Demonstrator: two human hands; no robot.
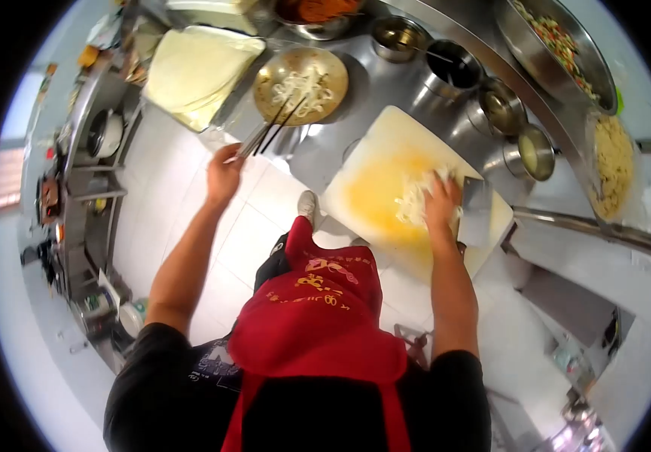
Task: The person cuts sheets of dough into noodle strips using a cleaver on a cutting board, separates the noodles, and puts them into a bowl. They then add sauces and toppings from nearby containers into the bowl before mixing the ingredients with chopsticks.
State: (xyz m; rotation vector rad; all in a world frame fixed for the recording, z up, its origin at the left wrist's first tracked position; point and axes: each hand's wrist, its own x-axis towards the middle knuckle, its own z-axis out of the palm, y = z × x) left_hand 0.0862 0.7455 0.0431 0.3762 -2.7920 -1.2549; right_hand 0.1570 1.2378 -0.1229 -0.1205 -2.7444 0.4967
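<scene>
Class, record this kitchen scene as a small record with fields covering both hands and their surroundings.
Left hand: closed around the pan handle
Pan: holds pale strips; dark chopsticks reach in
Right hand: rests on more strips
Cutting board: under those strips and the cleaver
Left of pan: stacked pale sheets

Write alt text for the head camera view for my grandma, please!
A person in a red apron rests their right hand on pale strips on a cutting board, beside a cleaver. Their left hand holds a pan of similar strips, with chopsticks.
</scene>
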